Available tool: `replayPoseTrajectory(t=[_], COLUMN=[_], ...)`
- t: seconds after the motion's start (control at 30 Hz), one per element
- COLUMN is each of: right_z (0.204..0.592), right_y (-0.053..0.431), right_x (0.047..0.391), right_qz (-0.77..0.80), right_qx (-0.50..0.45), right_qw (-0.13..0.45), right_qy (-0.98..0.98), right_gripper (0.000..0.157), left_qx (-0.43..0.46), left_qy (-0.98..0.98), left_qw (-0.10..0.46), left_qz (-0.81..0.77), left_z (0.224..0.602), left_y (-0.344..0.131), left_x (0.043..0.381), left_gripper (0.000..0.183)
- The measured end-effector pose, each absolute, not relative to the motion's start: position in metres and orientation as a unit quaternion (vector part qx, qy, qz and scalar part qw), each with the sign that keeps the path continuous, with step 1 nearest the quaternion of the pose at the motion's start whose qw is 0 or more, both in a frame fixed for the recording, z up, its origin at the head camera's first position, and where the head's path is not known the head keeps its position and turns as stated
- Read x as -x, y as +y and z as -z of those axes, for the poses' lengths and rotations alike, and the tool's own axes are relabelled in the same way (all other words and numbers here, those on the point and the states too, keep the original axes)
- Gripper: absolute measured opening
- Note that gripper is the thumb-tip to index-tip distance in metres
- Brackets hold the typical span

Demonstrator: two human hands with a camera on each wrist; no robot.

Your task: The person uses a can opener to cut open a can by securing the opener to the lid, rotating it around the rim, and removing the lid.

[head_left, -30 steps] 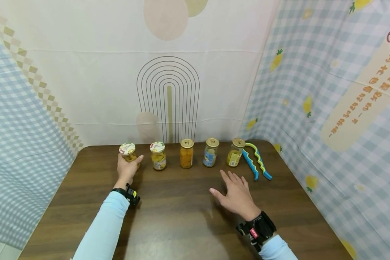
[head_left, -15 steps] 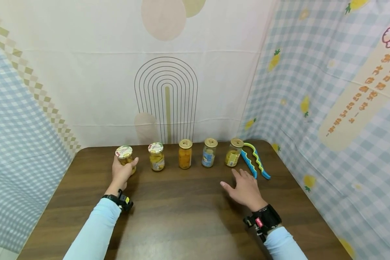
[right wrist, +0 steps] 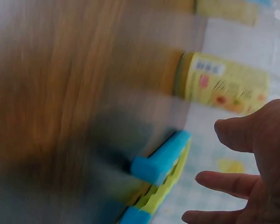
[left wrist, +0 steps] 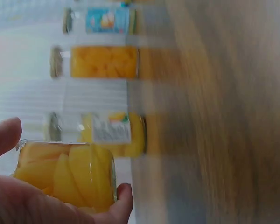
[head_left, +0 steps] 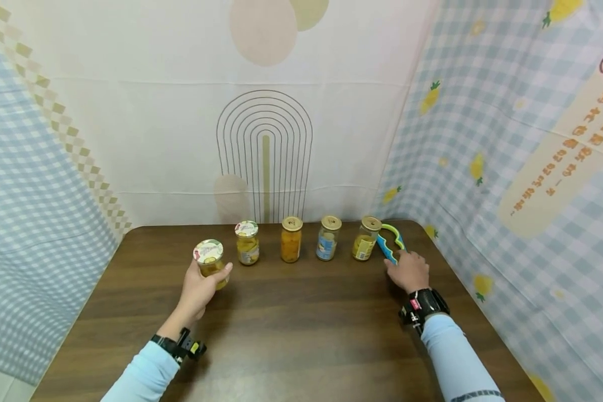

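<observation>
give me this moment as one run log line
left hand: grips leftmost jar | right hand: fingers extended at blue-green tool | four other jars: standing in row

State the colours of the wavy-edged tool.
Blue and yellow-green; the tool shows best in the right wrist view.

Jars (left wrist: 77,175) of smooth, clear glass have metal-looking lids (head_left: 292,224) and paper-like labels (head_left: 326,247). The worktop (head_left: 291,329) shows wood grain under a soft sheen. A wavy-edged tool (right wrist: 164,156) looks like plastic; the hangings (head_left: 156,134) are matt, creased cloth.

Held jar (head_left: 210,254) at left, four jars (head_left: 291,241) rowed on table (head_left: 291,335), tool (head_left: 384,245) at right
</observation>
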State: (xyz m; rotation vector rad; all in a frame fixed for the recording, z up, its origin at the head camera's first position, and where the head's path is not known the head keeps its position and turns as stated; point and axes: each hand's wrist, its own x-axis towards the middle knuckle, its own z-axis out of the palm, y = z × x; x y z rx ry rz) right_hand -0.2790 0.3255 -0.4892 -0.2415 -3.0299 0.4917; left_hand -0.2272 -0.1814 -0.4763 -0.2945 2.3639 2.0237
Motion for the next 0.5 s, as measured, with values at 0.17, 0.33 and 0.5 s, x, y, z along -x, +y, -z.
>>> replayPoseTrajectory(t=[0.17, 0.33, 0.5], right_z=[0.496, 0.505, 0.51], right_y=[0.336, 0.34, 0.343], right_x=[0.29, 0.3, 0.305], right_qz=[-0.152, -0.154, -0.137], right_qx=[0.093, 0.109, 0.123], right_qw=[0.01, -0.007, -0.026], right_qy=[-0.984, -0.982, -0.983], right_gripper=[0.056, 0.044, 0.038], left_qx=[0.077, 0.066, 0.059], left_qy=[0.758, 0.759, 0.757], left_qw=[0.03, 0.047, 0.055], left_qz=[-0.647, -0.646, -0.648], left_z=[0.468, 0.46, 0.456], left_y=[-0.17, -0.161, -0.153], left_x=[0.199, 0.176, 0.164], left_gripper=[0.077, 0.075, 0.07])
